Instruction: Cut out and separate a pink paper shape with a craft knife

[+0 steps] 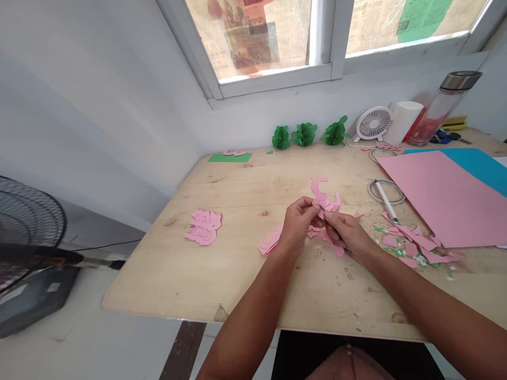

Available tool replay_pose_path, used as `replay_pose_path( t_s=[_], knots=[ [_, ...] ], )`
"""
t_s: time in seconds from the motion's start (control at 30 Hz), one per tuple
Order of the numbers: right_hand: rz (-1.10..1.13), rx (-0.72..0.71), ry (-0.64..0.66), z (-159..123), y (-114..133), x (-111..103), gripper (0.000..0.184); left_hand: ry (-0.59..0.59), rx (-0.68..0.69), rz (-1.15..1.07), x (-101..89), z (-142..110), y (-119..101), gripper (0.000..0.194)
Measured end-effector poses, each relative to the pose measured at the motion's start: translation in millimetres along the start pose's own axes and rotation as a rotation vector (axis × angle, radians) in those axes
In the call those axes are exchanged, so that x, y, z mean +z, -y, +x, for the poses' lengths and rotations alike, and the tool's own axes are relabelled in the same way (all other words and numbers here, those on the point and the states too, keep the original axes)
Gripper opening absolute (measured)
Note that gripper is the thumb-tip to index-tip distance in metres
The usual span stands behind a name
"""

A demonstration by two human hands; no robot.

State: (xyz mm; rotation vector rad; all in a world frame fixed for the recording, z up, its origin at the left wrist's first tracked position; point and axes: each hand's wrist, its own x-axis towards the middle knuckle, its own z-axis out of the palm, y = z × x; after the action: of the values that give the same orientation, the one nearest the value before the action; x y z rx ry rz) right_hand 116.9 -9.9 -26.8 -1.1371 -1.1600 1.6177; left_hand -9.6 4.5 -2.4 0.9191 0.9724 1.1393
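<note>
My left hand point(298, 220) pinches a curved pink paper cutout point(318, 187) above the table. Close against it, my right hand point(350, 235) is closed around dark-handled scissors point(337, 235), mostly hidden by the fingers. The blades meet the pink paper between the two hands. Pink paper scraps point(327, 236) lie beneath the hands. Beside my left wrist rests a folded pink paper piece with drawn curves point(270, 241). Farther left is a stack of scalloped pink cutouts point(204, 227).
Pink sheets point(455, 195) overlap a blue sheet point(479, 163) at right, near a white pen point(386, 200), tape rings and scraps point(420, 245). Along the wall stand green paper honeycomb shapes point(304, 135), a small fan point(373, 124) and a bottle point(443, 108). A green strip point(229, 158) lies back left.
</note>
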Motion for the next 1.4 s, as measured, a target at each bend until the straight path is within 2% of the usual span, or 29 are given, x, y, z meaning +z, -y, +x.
replay_pose_path(
  t_s=[1.4],
  knots=[
    [0.016,0.004,0.014,-0.9,1.4,0.0,0.037,0.015,0.032,-0.023,0.0,-0.8,1.2,0.013]
  ],
)
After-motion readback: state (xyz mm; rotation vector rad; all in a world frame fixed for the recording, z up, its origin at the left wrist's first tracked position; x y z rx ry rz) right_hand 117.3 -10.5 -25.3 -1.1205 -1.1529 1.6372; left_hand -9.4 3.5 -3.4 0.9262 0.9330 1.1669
